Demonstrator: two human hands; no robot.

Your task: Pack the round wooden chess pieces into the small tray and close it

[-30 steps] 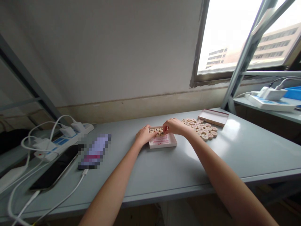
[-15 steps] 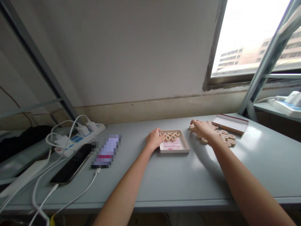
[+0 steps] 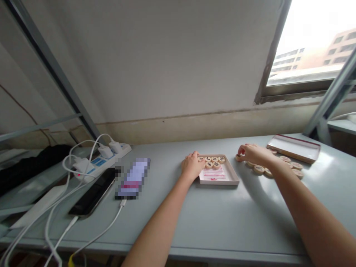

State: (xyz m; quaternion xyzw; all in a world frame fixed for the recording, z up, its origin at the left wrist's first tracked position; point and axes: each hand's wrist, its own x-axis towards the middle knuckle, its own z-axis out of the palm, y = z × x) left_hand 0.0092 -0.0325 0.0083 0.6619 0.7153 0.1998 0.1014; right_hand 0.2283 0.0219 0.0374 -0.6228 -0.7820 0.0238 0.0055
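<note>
Pinching this prolly light, hard xiangqi piece (image 3: 238, 158) rim-wise with our right hand (image 3: 252, 153), left hand (image 3: 191, 165) clamped on the box (image 3: 221, 182).

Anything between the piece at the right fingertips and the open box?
Nothing loose is visible between the piece at the right hand and the box: just tabletop, then the box's low side wall.

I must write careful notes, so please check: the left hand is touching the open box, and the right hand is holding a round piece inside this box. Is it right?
Not quite: the head view shows the round piece outside the open box, to its right. The right hand holds it, and the left hand touches the box.
</note>
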